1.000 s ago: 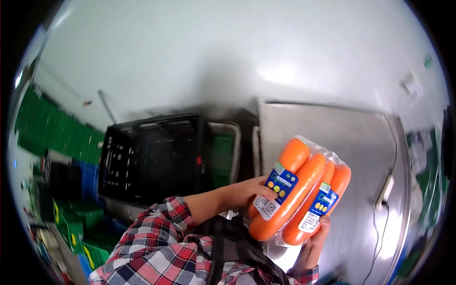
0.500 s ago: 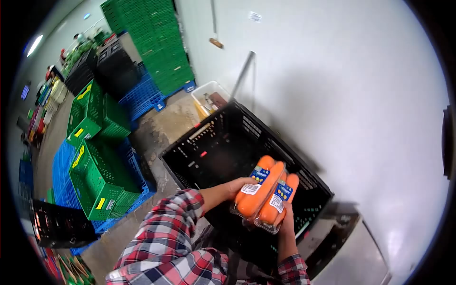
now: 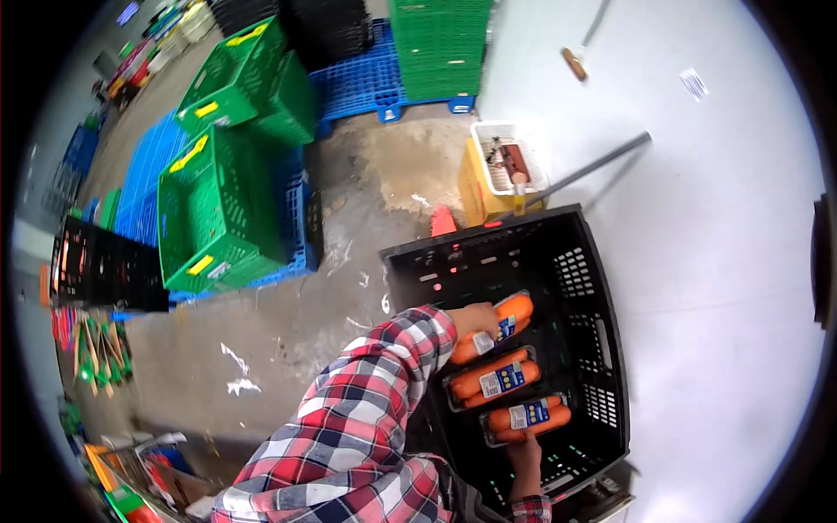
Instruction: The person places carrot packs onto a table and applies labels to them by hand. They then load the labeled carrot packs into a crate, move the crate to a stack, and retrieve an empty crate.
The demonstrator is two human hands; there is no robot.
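Note:
Three clear packs of carrots with blue labels lie in a row inside a black plastic crate (image 3: 600, 349). My left hand (image 3: 475, 321) grips the far carrot pack (image 3: 514, 314) from its left side, the fingers partly hidden behind it. Between my hands sits the middle carrot pack (image 3: 493, 382), untouched. At the lower edge of the near carrot pack (image 3: 528, 418), my right hand (image 3: 524, 453) has its fingers closed on the tray. Plaid sleeves cover both arms.
Green crates (image 3: 196, 209) stand on blue pallets at the left. Beyond the black crate, a white basket (image 3: 508, 179) rests on a yellow box (image 3: 475, 187), with a grey pole (image 3: 602, 163) slanting past. A white wall (image 3: 715, 261) borders the right side.
The carrot packs, earlier held close together above the crate, now lie spread in a row inside it. My hands have moved apart, and the view has turned left.

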